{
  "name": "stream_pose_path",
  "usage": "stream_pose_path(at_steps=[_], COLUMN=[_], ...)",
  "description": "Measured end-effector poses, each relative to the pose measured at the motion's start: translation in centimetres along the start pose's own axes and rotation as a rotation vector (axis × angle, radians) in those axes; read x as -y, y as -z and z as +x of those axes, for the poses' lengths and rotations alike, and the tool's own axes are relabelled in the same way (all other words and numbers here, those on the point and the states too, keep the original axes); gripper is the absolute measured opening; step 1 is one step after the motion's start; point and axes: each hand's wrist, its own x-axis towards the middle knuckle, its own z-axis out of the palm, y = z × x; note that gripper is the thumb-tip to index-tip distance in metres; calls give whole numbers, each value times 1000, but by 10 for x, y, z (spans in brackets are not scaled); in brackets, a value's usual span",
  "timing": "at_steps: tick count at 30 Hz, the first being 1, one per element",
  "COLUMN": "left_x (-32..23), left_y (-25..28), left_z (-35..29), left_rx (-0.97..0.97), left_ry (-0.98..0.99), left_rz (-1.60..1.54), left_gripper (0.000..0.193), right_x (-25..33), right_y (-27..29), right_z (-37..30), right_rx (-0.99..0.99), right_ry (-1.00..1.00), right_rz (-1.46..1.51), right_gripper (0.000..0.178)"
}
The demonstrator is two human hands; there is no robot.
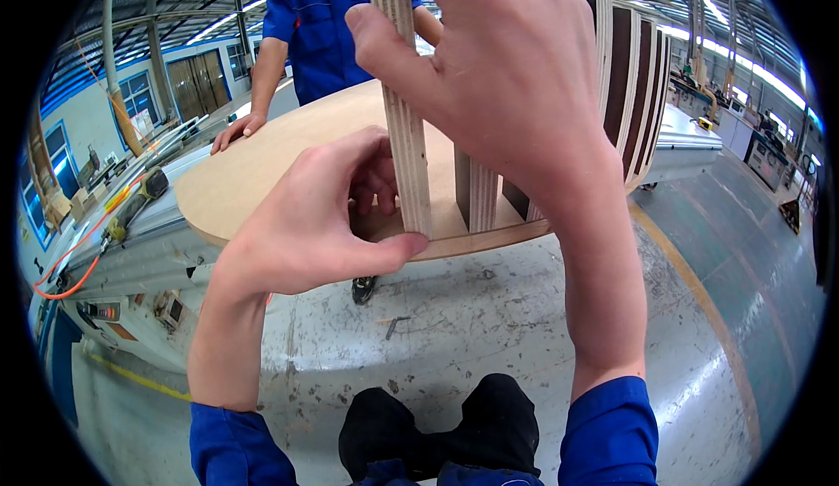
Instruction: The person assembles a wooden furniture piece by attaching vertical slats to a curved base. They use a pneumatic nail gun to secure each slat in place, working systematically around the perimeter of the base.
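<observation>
A plywood strip (407,149) with layered edges stands upright near the front edge of a rounded wooden board (262,171). My left hand (319,215) closes round its lower end, the thumb pressed against the foot of the strip. Higher up, my right hand (516,66) grips the same strip, thumb on its near side; the fingertips are out of sight. Just to the right, another upright plywood piece (481,193) stands on the board, partly behind my right wrist. Further right, several dark-faced and pale upright strips (634,84) follow the board's curved edge.
Across the board stands a person in a blue work shirt (319,31), one hand (239,130) resting on the board. On the left lie a cordless power tool (150,190) and an orange hose (74,285) along a metal machine bed. A yellow line (690,285) crosses the floor.
</observation>
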Motion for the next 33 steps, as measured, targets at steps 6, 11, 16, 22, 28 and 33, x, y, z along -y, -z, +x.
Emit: stream_pose_path(at_steps=[6,11,16,22,28,33], left_x=[-3,-3,-3,-6,-6,-7], left_y=[0,-1,0,-7,-6,-6], left_z=[0,0,-1,-1,0,-1], left_rx=[4,-13,1,-66,-64,-75], left_ry=[41,25,64,-14,2,0], left_rz=[-23,-29,-18,-123,-37,-33], left_gripper=[66,65,65,59,60,59], right_x=[0,0,0,0,-1,1], right_y=[-1,1,0,-2,-8,-12], right_z=[1,2,1,4,5,6], right_rx=[-4,-7,-16,-44,-72,-88], right_ry=[-2,-2,-11,-19,-29,-40], right_rz=[-5,-16,-9,-14,-2,5], right_gripper=[27,26,26,26,26,25])
